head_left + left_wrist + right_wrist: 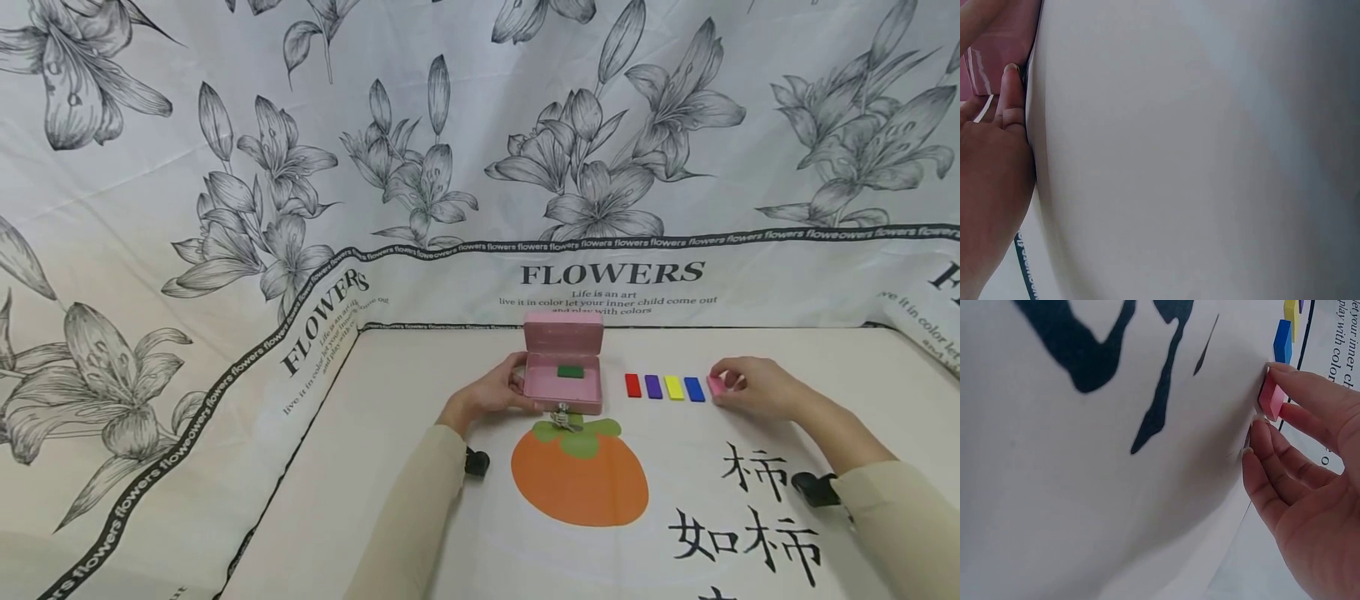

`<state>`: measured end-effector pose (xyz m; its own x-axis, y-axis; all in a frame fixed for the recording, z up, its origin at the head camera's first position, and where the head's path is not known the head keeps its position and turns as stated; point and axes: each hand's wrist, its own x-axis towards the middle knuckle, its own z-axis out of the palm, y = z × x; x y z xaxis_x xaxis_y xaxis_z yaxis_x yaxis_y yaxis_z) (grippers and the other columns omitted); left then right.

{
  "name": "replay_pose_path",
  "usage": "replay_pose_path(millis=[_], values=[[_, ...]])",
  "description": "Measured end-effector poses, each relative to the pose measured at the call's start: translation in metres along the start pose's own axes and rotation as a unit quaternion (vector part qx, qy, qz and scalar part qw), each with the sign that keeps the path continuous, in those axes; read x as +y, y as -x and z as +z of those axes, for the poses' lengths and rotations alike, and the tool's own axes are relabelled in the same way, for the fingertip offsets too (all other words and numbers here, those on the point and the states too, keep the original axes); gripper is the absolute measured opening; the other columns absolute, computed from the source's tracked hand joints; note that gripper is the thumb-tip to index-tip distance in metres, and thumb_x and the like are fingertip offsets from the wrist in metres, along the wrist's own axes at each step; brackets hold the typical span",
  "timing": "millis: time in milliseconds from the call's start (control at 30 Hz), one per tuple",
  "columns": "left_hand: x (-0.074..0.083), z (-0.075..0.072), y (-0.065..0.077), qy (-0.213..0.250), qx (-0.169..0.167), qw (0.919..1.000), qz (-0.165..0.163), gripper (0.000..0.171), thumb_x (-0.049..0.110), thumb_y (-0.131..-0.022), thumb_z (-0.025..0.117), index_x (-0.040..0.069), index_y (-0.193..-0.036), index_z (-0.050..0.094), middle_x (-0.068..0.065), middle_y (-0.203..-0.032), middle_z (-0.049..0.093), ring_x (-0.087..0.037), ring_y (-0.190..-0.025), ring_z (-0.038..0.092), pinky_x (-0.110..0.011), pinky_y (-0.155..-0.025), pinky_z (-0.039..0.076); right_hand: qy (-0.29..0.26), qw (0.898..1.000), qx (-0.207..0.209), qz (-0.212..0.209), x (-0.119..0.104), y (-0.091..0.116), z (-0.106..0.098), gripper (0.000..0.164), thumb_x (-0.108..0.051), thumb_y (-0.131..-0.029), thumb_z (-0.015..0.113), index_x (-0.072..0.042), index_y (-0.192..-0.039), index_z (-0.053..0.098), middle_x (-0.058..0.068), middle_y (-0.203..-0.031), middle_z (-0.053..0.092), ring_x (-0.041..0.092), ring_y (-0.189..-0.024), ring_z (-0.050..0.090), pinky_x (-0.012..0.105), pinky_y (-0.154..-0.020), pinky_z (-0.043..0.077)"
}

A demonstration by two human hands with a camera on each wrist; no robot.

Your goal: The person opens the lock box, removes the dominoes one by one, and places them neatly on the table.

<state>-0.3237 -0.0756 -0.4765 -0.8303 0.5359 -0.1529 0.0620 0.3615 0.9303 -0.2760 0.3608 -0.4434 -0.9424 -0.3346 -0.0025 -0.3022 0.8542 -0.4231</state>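
Observation:
A pink metal box stands on the table with its lid raised, a green block inside it. My left hand grips the box's left side; the left wrist view shows fingers against the pink wall. To the right of the box, red, purple, yellow and blue blocks lie in a row. At the row's right end my right hand pinches a pink block between thumb and fingers, beside the blue one and close to the tabletop.
Small keys hang at the box's front latch. The white tablecloth bears a printed orange persimmon and black characters. A flower-printed curtain rises behind the table and along its left side.

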Motion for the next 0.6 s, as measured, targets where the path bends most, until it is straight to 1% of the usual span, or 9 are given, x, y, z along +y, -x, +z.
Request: replay_pose_path(millis=[133,300,433,600], values=[[-0.0008,0.0007,-0.0011,0.003,-0.004,1.0,0.003,0.102,0.004,-0.08,0.087,0.015,-0.16,0.025,-0.007,-0.108,0.068,-0.018,-0.093,0.062,-0.031,-0.094,0.047,0.001,1.0,-0.006,0.009,0.0023,-0.0014,0.0012,0.039,-0.013,-0.088,0.079,0.008,-0.116,0.063,0.015,-0.094,0.063,0.028,-0.084,0.058,0.044,-0.073,0.05],[-0.001,0.0011,-0.0013,0.0,0.0,1.0,0.003,0.103,0.006,-0.08,0.088,0.016,-0.16,0.025,-0.006,-0.112,0.066,-0.018,-0.096,0.061,-0.032,-0.098,0.046,-0.004,1.0,-0.007,0.014,0.0042,-0.0019,0.0028,0.04,-0.013,-0.088,0.079,0.008,-0.118,0.062,0.015,-0.094,0.062,0.026,-0.082,0.056,0.04,-0.07,0.048],[-0.0007,0.0012,-0.001,-0.003,0.003,1.0,-0.003,0.104,0.008,-0.08,0.089,0.018,-0.161,0.024,-0.006,-0.115,0.064,-0.018,-0.099,0.059,-0.035,-0.101,0.044,-0.006,1.0,-0.011,0.02,0.0036,-0.0011,0.0028,0.047,-0.015,-0.088,0.079,0.009,-0.124,0.06,0.015,-0.095,0.062,0.026,-0.082,0.055,0.039,-0.07,0.048],[-0.0004,0.0014,-0.0007,0.004,0.001,1.0,-0.001,0.104,0.005,-0.079,0.088,0.016,-0.161,0.025,-0.008,-0.107,0.068,-0.018,-0.093,0.061,-0.032,-0.094,0.047,-0.004,0.999,-0.02,0.028,-0.0028,0.0027,-0.0001,0.06,-0.019,-0.088,0.08,0.012,-0.133,0.054,0.017,-0.099,0.061,0.027,-0.084,0.055,0.04,-0.072,0.05]])
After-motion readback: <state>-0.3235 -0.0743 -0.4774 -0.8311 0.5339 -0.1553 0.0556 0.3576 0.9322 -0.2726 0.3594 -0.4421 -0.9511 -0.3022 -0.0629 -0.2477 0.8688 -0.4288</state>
